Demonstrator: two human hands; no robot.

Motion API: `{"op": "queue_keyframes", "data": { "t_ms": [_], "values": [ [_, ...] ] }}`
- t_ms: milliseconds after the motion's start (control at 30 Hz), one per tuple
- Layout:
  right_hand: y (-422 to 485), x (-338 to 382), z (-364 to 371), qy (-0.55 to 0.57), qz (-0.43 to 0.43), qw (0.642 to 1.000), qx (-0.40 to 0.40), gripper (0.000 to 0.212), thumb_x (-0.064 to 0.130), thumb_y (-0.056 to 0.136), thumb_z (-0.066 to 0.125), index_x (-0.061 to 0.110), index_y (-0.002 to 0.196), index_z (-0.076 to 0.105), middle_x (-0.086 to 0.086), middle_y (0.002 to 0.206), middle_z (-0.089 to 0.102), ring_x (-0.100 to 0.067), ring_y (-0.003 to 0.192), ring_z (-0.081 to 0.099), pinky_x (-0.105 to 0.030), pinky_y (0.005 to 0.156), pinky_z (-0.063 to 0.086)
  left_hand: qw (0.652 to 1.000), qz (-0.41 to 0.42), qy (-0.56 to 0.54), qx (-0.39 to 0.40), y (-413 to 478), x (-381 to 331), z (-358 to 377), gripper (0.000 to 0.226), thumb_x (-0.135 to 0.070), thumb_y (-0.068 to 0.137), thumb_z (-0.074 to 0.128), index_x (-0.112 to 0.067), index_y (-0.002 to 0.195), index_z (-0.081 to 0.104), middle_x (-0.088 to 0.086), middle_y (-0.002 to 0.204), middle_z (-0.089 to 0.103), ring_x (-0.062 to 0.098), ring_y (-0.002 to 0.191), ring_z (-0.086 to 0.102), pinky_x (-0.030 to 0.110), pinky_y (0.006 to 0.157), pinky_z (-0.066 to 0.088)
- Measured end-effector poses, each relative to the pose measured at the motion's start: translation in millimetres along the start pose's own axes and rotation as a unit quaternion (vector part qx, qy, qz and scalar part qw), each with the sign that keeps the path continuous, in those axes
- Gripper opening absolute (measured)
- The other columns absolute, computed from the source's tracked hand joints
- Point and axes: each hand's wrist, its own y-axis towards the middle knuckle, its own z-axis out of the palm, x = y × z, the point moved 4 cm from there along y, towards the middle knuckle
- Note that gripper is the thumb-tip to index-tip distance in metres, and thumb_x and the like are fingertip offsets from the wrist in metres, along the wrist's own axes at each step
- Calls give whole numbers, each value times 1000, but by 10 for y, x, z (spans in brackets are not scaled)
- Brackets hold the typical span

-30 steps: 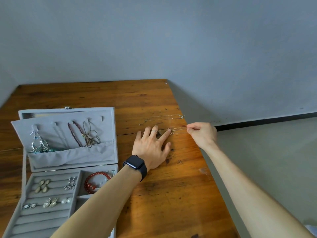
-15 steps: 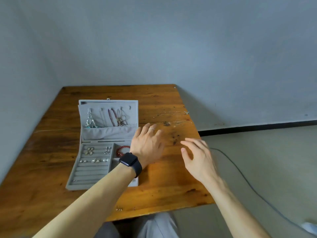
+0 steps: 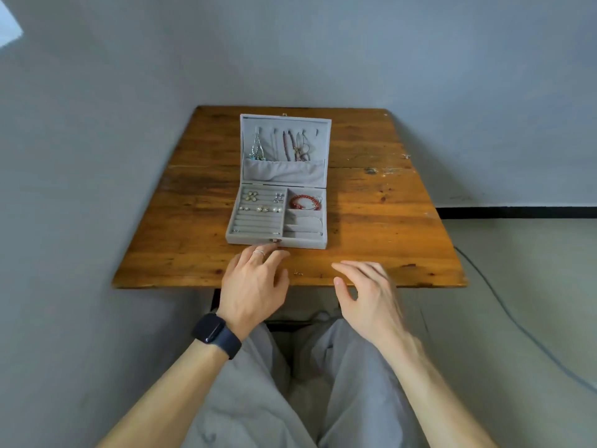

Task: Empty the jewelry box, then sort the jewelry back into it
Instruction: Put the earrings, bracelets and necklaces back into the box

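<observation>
Table (image 3: 387, 227) farther off, hands (image 3: 255, 286) (image 3: 371, 299) back, empty

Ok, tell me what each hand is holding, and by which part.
Nothing is held. The left hand and the right hand are both open, fingers relaxed, above the near edge of the table, in front of the jewelry box.

Plain domestic room: a worn wooden desk (image 3: 387, 221) is standing against bare grey walls (image 3: 323, 59) and black skirting (image 3: 517, 212).

Grey jewelry box (image 3: 245, 236), lid upright (necklaces hung), earrings (image 3: 251, 196), red bracelet (image 3: 305, 202) inside
</observation>
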Motion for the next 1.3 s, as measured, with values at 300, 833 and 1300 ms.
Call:
{"op": "queue_keyframes", "data": {
  "t_ms": [300,833,1300],
  "values": [
    [86,220,385,6,5,1000,17,21,27,91,67,24,111,74,8,107,70,-16,95,55,-32,83,48,994,-18,-93,-50,-276,179,376,31,-31,92,64,-23,121,67,2,134,62,24,131,52,49,113,39],
    [116,-23,408,74,0,997,-12,4,16,90,70,19,89,72,10,94,64,-15,91,58,-32,80,47,988,-46,-117,-86,-319,156,498,30,-38,92,56,-25,116,67,2,136,61,23,138,45,44,119,25],
    [-27,-109,328,119,30,992,-9,6,16,88,73,21,91,75,15,104,68,-4,102,58,-5,88,37,996,-58,-21,-62,-108,-20,371,8,-37,90,70,-31,93,74,-3,104,71,28,103,63,48,85,53]
  ]
}}
